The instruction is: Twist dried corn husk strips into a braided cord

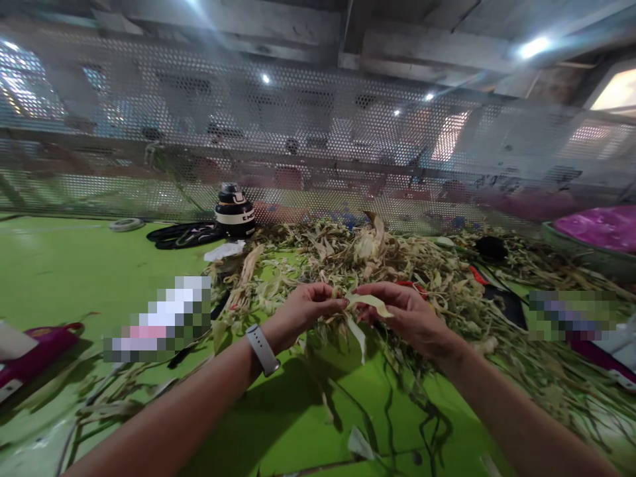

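Note:
My left hand [305,308], with a pale watch band [262,350] on its wrist, pinches one end of a dried plant piece between thumb and fingers. My right hand [410,315] is closed on the same piece from the other side, fingertips close to those of the left. Pale, flat leaf strips [370,303] stick out between the hands, one lying toward the right fingers and one hanging down. Behind and below spreads a heap of dried, greenish-tan leaves and stalks [328,248]. The fingertips partly hide where the piece is held.
On the green tabletop [74,265] stands a black-and-white lidded jug [235,215], near a tape roll [126,224]. Blurred-out objects lie left and right. A pink bag [599,228] fills a basin at right. A perforated metal screen [308,132] closes the back.

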